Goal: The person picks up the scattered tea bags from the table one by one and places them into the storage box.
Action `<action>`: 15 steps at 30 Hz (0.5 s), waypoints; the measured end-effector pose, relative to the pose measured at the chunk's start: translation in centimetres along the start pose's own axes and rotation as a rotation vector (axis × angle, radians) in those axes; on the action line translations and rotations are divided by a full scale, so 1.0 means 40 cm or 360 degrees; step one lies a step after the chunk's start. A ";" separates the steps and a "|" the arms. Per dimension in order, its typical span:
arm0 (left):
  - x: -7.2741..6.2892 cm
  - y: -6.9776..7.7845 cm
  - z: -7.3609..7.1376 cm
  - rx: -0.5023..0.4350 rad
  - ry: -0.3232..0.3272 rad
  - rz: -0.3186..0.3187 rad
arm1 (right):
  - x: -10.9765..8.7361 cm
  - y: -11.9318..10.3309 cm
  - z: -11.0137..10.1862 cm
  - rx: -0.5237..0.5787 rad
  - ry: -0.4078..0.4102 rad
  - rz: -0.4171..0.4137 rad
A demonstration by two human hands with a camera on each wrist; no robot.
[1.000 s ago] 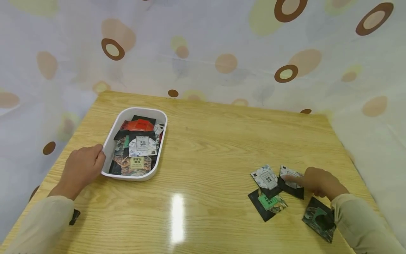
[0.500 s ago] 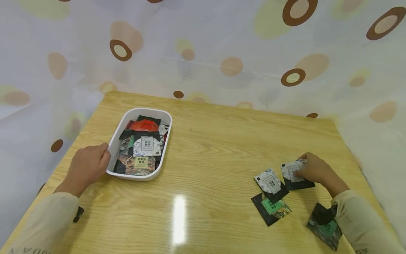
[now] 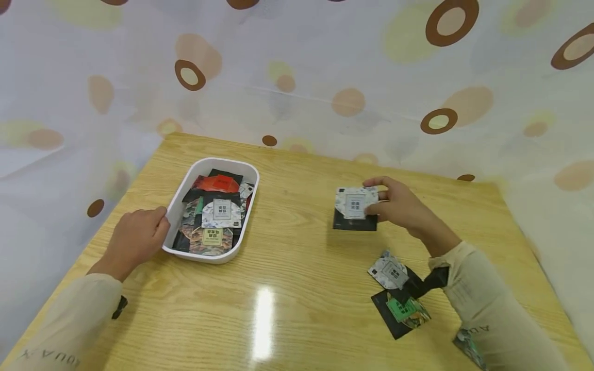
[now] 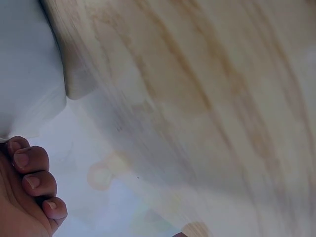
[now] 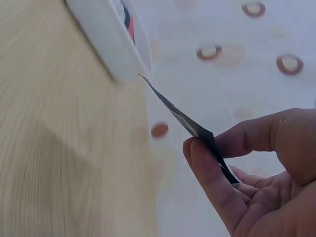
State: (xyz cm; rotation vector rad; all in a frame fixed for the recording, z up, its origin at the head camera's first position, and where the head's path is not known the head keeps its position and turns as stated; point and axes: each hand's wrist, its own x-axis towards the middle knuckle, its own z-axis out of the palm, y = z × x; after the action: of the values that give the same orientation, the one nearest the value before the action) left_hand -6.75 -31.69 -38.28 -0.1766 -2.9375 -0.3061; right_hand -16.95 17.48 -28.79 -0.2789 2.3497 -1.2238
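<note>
My right hand (image 3: 402,206) pinches a flat black-and-white tea sachet (image 3: 355,207) by its right edge, thumb on the printed front, and holds it up over the table. Edge-on in the right wrist view, the sachet (image 5: 190,126) shows between thumb and fingers. At the left, my left hand (image 3: 134,241) grips the near left side of a white plastic bin (image 3: 250,211); its curled fingers (image 4: 37,182) show at the bin's wall in the left wrist view. Inside the bin lie several sachets, with red, white and orange prints uppermost.
A white-and-black sachet (image 3: 390,272) overlaps a green-labelled one (image 3: 402,312) on the table at the right. Another dark sachet (image 3: 467,348) is partly covered by the right sleeve. A patterned cloth (image 3: 306,62) hangs behind the wooden table (image 3: 306,247).
My right hand has picked up the black-and-white sachet from the right of the table and carried it left and up. My left hand stays on the bin.
</note>
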 end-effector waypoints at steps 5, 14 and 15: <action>0.003 0.004 -0.005 0.0007 -0.0009 -0.0005 | 0.078 -0.105 0.119 0.0104 -0.0139 -0.0122; 0.002 0.000 0.000 0.0012 0.0046 0.0003 | 0.181 -0.239 0.362 0.0237 -0.0333 -0.0210; 0.002 -0.001 0.001 0.0012 0.0045 0.0006 | 0.187 -0.247 0.387 0.0233 -0.0357 -0.0216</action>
State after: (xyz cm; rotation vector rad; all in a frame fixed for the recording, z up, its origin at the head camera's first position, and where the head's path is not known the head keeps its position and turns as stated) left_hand -6.84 -31.71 -38.32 -0.1752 -2.9096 -0.2943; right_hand -16.12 -2.26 -30.69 -0.5059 2.0670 -1.3454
